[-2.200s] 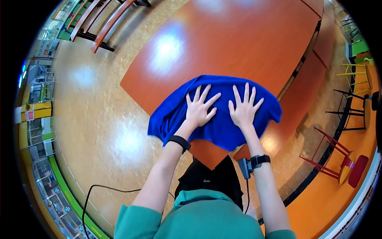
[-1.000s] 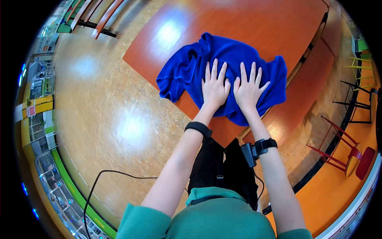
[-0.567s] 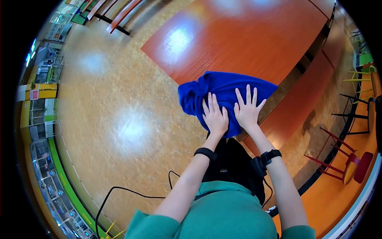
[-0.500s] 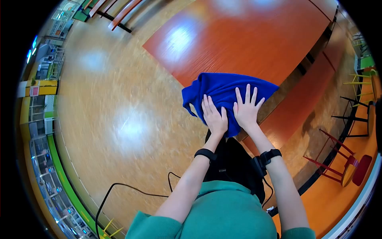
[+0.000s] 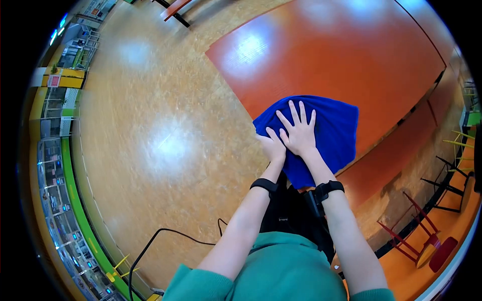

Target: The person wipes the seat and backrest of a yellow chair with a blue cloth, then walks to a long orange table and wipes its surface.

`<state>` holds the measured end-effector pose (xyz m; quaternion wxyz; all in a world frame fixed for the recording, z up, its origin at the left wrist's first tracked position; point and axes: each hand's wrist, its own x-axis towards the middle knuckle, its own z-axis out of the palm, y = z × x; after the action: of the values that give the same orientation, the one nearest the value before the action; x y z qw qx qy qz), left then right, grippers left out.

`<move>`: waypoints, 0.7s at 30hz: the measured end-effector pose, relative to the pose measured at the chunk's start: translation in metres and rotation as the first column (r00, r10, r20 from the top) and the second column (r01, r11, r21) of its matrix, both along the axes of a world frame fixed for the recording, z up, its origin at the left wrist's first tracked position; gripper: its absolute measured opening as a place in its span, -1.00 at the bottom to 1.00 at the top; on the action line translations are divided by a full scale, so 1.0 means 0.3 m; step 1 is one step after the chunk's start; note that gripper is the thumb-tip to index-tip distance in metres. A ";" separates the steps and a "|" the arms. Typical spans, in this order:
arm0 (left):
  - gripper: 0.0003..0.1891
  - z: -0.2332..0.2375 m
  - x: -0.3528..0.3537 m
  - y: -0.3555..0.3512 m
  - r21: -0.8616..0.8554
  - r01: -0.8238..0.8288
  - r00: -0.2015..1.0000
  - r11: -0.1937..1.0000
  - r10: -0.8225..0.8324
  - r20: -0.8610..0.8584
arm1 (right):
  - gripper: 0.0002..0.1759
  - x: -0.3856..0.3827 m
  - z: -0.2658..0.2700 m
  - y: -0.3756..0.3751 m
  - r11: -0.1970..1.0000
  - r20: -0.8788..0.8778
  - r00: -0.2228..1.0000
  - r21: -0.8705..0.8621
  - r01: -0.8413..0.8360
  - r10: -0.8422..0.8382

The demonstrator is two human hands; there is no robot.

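Observation:
A blue cloth [image 5: 334,128] lies spread over the near corner of the reddish-brown table [image 5: 346,65], with folds fanning out and its lower part hanging past the edge. My right hand [image 5: 300,134] presses flat on the cloth, fingers stretched and spread. Close beside it, my left hand [image 5: 274,148] is at the cloth's left edge by the table's rim. Its thumb side faces up, and its bent fingers close on the cloth, partly hidden. The two hands nearly touch.
A long bench [image 5: 381,165] runs along the table's right side. Red chair [image 5: 427,246] and black chair [image 5: 449,188] stand farther right. A black cable [image 5: 165,230] loops at lower left over the tan floor [image 5: 125,110]. Another bench [image 5: 175,10] stands at the top.
The cloth has been spread wider to the right over the table. My right hand has shifted left and up. My left hand has turned from lying flat to closing at the cloth's left edge.

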<state>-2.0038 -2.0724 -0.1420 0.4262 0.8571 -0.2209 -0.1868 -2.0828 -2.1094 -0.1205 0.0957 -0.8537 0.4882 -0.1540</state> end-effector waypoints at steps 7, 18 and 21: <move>-0.54 0.001 0.145 -0.207 0.173 -0.031 0.986 0.984 0.003 0.164 | -0.41 0.146 -0.044 -0.187 0.997 0.027 1.000 -0.072 0.007 -0.005; -0.55 -0.063 0.261 -0.526 0.223 -0.054 0.975 0.973 0.003 0.224 | -0.45 0.258 -0.146 -0.504 0.992 0.013 1.000 -0.128 0.000 0.002; -0.56 -0.102 0.283 -0.610 0.138 -0.023 0.970 0.990 -0.011 0.243 | -0.47 0.275 -0.174 -0.583 0.989 0.016 1.000 -0.145 0.015 -0.013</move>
<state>-1.9189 -2.2554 -0.1727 0.3354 0.9019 -0.2553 -0.0941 -2.0004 -2.2844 -0.1728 0.0358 -0.8537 0.4810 -0.1961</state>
